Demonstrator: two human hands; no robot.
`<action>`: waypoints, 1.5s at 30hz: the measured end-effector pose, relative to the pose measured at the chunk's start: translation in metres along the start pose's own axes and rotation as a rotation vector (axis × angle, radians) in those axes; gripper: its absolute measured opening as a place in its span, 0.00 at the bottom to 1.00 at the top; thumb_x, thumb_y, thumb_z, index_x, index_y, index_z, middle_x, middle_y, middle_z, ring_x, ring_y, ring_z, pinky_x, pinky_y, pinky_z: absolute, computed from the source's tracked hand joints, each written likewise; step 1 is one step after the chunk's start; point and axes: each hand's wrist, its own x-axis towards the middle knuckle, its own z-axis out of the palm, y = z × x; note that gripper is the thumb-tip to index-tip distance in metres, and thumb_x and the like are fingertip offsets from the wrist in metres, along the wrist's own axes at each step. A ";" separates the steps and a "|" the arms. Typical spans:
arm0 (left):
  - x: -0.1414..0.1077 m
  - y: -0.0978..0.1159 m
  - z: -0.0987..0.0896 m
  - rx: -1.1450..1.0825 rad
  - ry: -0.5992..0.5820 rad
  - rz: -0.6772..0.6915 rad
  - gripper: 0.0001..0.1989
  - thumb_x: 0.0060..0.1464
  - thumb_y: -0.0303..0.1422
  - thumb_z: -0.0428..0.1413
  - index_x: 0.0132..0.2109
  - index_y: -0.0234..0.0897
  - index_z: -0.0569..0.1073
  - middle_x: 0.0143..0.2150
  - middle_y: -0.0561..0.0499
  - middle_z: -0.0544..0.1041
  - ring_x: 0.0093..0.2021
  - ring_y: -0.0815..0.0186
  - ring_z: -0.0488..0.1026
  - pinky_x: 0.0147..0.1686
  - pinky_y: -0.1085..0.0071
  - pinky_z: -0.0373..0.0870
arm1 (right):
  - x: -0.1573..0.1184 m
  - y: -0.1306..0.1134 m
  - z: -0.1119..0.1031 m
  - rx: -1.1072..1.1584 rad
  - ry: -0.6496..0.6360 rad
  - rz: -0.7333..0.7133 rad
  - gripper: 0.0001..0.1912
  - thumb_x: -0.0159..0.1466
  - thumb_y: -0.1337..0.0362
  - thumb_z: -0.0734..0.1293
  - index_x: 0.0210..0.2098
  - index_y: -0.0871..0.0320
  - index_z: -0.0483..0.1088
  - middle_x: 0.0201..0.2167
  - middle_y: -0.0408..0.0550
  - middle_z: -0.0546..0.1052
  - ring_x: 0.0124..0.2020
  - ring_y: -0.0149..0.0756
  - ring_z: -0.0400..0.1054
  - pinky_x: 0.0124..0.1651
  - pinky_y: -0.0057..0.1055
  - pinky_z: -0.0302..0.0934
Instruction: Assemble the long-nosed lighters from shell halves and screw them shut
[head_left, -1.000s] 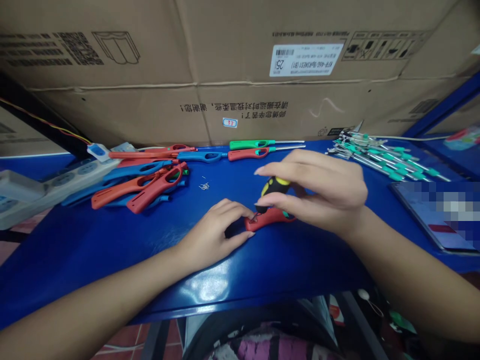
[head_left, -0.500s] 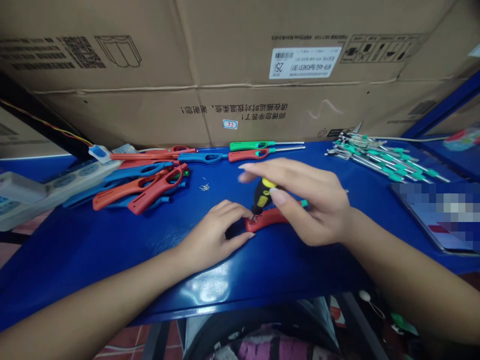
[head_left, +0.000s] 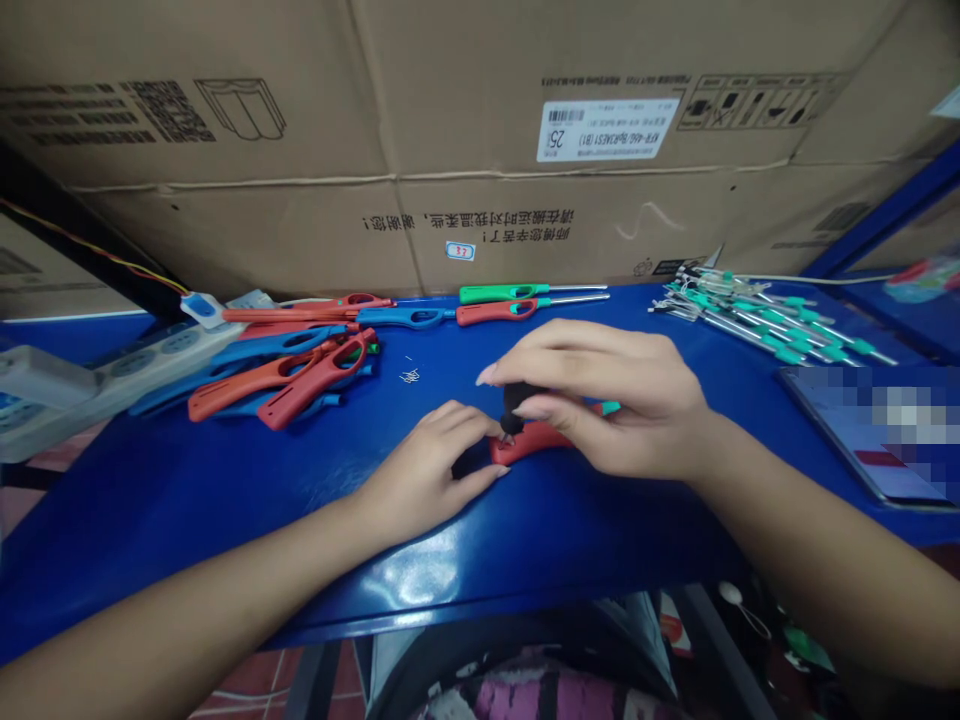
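Observation:
A red lighter body point(head_left: 534, 438) lies on the blue table, a teal piece showing at its right end. My left hand point(head_left: 431, 470) pinches its left end between thumb and fingers. Above it, my right hand point(head_left: 622, 400) is closed round the dark handle of a small screwdriver point(head_left: 514, 405), whose tip meets the red body near the left fingertips. Part of the lighter is hidden beneath my right hand. A few tiny screws point(head_left: 409, 376) rest on the table beyond my left hand.
Red and blue lighter casings point(head_left: 300, 375) are piled at the left by a power strip point(head_left: 142, 365). Green and red lighters point(head_left: 495, 311) lie by the cardboard box point(head_left: 300, 230). Metal tubes with teal parts point(head_left: 772, 320) and a phone point(head_left: 877, 440) are at the right.
My right fingers have shifted on the screwdriver, now covering its yellow top, and the handle stands more upright. My left hand has stayed in place on the red body.

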 end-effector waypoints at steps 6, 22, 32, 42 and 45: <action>0.001 0.001 -0.001 0.021 -0.012 -0.002 0.11 0.63 0.35 0.59 0.51 0.39 0.71 0.46 0.48 0.77 0.48 0.58 0.71 0.50 0.58 0.68 | -0.004 0.003 0.002 -0.170 -0.006 0.020 0.18 0.72 0.66 0.59 0.59 0.60 0.69 0.50 0.53 0.79 0.52 0.37 0.74 0.52 0.33 0.70; -0.003 0.005 0.003 0.093 0.024 -0.009 0.10 0.64 0.37 0.58 0.49 0.39 0.72 0.48 0.46 0.77 0.50 0.55 0.73 0.51 0.56 0.70 | -0.004 -0.007 0.012 -0.249 0.021 -0.007 0.14 0.72 0.63 0.61 0.53 0.61 0.70 0.43 0.52 0.78 0.41 0.34 0.74 0.39 0.28 0.67; -0.002 0.007 0.004 0.159 0.013 -0.008 0.09 0.65 0.36 0.56 0.48 0.38 0.72 0.47 0.45 0.77 0.48 0.54 0.73 0.51 0.55 0.71 | 0.001 -0.019 0.018 -0.175 0.009 0.110 0.16 0.72 0.60 0.62 0.56 0.59 0.69 0.45 0.53 0.77 0.38 0.33 0.73 0.36 0.28 0.68; 0.009 0.025 -0.023 0.334 -0.182 -0.137 0.21 0.60 0.33 0.57 0.60 0.37 0.68 0.53 0.43 0.75 0.54 0.53 0.71 0.56 0.54 0.70 | -0.024 0.051 -0.046 -0.154 0.370 0.510 0.16 0.64 0.63 0.69 0.51 0.54 0.69 0.42 0.47 0.74 0.30 0.34 0.73 0.33 0.33 0.72; 0.014 0.030 -0.021 0.358 -0.229 -0.144 0.21 0.63 0.40 0.57 0.59 0.35 0.70 0.53 0.42 0.74 0.53 0.52 0.72 0.55 0.54 0.71 | -0.043 0.082 -0.068 -0.524 0.321 0.482 0.09 0.61 0.65 0.68 0.42 0.56 0.72 0.42 0.51 0.76 0.37 0.41 0.74 0.41 0.39 0.71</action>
